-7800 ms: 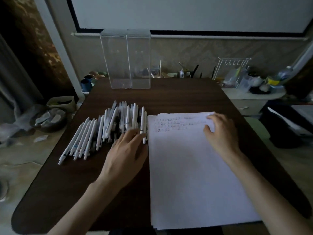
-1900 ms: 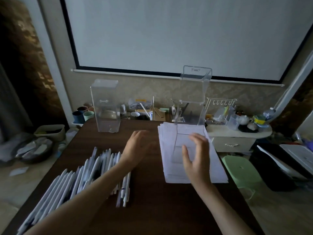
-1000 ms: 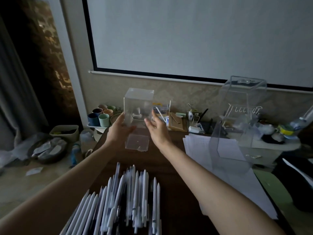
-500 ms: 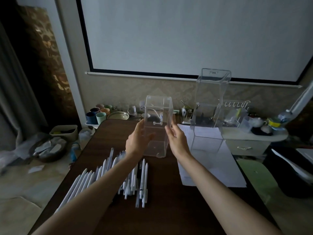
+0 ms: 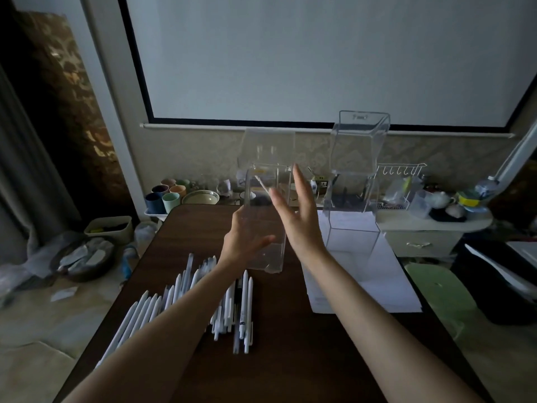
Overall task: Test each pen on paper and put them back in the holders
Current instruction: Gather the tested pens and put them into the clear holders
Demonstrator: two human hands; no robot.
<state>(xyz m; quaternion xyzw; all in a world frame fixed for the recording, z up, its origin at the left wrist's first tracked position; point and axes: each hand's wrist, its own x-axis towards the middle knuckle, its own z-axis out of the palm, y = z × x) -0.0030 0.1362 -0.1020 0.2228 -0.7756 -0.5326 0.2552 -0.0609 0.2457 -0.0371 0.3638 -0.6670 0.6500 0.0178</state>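
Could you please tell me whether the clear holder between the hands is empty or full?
Empty: the holder shows nothing inside its clear walls.

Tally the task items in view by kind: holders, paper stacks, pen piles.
Holders: 2
Paper stacks: 1
Pen piles: 1 (single pens overlap too much to count)
Total: 4

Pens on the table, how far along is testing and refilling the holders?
Done: nothing visible; the far holder, standing on the paper stack, looks empty. In hand: left hand holds the near holder, also empty; right hand open beside it. Left: the whole pen pile on the table.
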